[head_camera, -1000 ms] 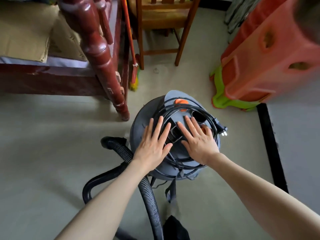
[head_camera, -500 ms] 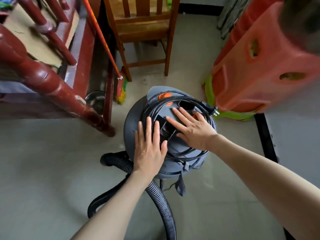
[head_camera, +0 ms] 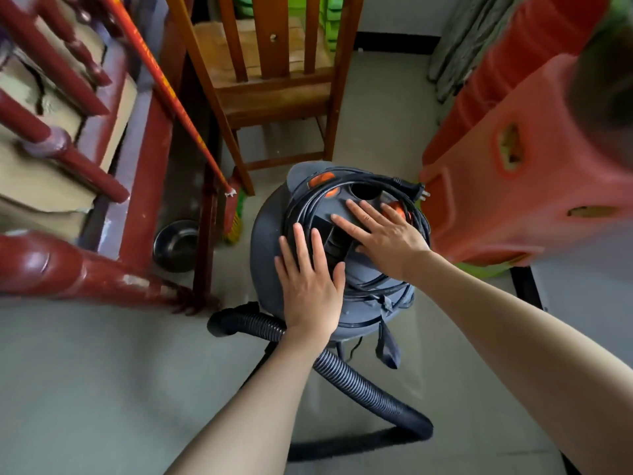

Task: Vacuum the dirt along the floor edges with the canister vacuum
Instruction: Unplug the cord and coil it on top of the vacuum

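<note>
The vacuum [head_camera: 329,262] stands on the floor between bed [head_camera: 144,186] and chair [head_camera: 274,97], pressed by both hands [head_camera: 310,286] [head_camera: 387,234], fingers straight, slightly apart. Its cord [head_camera: 359,181] is coiled, unplugged; vacuuming is judged unstarted.

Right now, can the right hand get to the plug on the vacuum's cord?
Probably yes. The right hand lies flat on the vacuum lid, and the plug sits uncovered at the cord coil's far edge just beyond its fingertips, nothing between.
</note>
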Demonstrator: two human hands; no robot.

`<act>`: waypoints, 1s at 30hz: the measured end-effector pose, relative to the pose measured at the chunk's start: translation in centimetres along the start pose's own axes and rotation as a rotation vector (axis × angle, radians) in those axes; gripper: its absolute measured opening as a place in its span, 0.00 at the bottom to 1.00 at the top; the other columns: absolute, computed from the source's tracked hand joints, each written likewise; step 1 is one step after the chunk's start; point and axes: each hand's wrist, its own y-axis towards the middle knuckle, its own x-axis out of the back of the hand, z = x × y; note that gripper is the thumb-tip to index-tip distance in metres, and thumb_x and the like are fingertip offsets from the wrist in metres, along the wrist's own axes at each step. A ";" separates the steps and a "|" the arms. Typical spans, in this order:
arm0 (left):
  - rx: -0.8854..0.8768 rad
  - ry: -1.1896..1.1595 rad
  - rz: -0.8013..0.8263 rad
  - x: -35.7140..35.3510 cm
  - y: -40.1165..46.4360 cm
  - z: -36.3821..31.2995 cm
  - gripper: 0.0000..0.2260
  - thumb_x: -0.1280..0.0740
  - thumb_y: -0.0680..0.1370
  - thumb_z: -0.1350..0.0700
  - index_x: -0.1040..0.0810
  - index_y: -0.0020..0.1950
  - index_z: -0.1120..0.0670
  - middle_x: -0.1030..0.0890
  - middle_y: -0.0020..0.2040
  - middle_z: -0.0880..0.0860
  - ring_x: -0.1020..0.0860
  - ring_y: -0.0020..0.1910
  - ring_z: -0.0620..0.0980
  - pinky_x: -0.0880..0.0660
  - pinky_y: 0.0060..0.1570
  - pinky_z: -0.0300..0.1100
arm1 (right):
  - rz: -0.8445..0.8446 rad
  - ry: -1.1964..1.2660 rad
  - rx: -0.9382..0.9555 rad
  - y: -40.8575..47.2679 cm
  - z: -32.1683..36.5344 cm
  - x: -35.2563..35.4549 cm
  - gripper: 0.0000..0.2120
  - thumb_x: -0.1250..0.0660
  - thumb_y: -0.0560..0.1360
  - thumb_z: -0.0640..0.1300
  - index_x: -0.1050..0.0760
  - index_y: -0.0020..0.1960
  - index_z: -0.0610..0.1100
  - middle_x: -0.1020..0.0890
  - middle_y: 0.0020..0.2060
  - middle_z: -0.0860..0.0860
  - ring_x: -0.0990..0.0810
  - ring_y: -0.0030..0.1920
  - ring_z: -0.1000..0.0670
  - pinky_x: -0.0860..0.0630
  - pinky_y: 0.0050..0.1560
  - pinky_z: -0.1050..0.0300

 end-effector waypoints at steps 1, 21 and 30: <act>0.007 -0.003 -0.001 0.0 1.2 -0.4 0.30 0.48 0.82 0.44 0.53 0.78 0.58 0.56 0.78 0.60 0.55 0.76 0.65 0.52 0.73 0.59 | 0.000 0.000 -0.009 1.0 -0.7 0.3 0.33 0.51 0.85 0.53 0.78 0.68 0.59 0.62 0.80 0.48 0.59 0.80 0.47 0.59 0.77 0.48; 0.236 -0.061 -0.057 -0.8 16.5 -7.5 0.31 0.44 0.82 0.46 0.51 0.78 0.61 0.55 0.77 0.64 0.52 0.76 0.66 0.48 0.72 0.61 | 0.042 -0.096 0.197 14.3 -14.0 4.9 0.33 0.50 0.85 0.48 0.75 0.74 0.57 0.65 0.79 0.48 0.61 0.79 0.45 0.59 0.77 0.46; 0.107 -0.015 0.015 0.9 20.3 -5.6 0.31 0.49 0.82 0.43 0.62 0.76 0.55 0.60 0.77 0.62 0.57 0.77 0.64 0.56 0.73 0.60 | 0.076 -0.071 0.109 17.1 -14.9 6.3 0.35 0.50 0.85 0.47 0.76 0.74 0.57 0.65 0.79 0.50 0.62 0.79 0.47 0.61 0.77 0.47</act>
